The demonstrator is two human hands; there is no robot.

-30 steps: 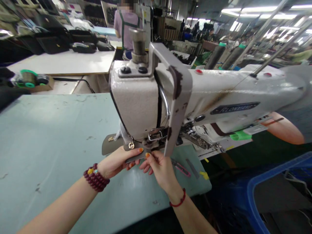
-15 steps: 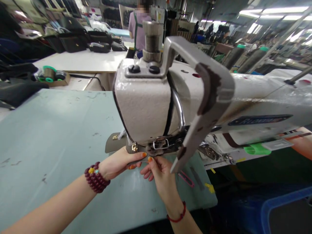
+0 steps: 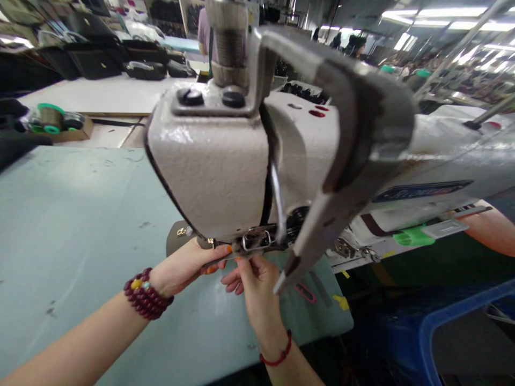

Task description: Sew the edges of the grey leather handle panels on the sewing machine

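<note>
Under the head of the white machine [image 3: 209, 166], at its near lower corner, sits the dark grey piece [image 3: 176, 244], partly hidden by the head and the hands. One gold fitting [image 3: 182, 232] shows at its far left end, another glint of gold just beside the left thumb [image 3: 221, 251]. Left hand [image 3: 183, 268]: fingers [image 3: 211, 269] clamped on the piece, thumb on top, the others bent below. Right hand [image 3: 259, 292]: thumb and forefinger at the near edge, the rest loosely curled; pinched shut or only steadying, cannot tell. Contact point under the metalwork [image 3: 257, 241] not visible; cannot tell if the piece touches the bench [image 3: 88, 225]. To do this well: guide the edge with the left, steady with the right, both at one pace, no tugging. Hold the piece flat so it doesn't tilt. Nails are close to the metalwork, so fingertips should go no further in. Gold fittings are likely to snag; best turned clear of it. Right hand is near the lower end of the bent bar [image 3: 350, 134]; small wrist moves would suit. Pink cutter [image 3: 306, 292] lies right of that hand, best left clear of the forearm.
</note>
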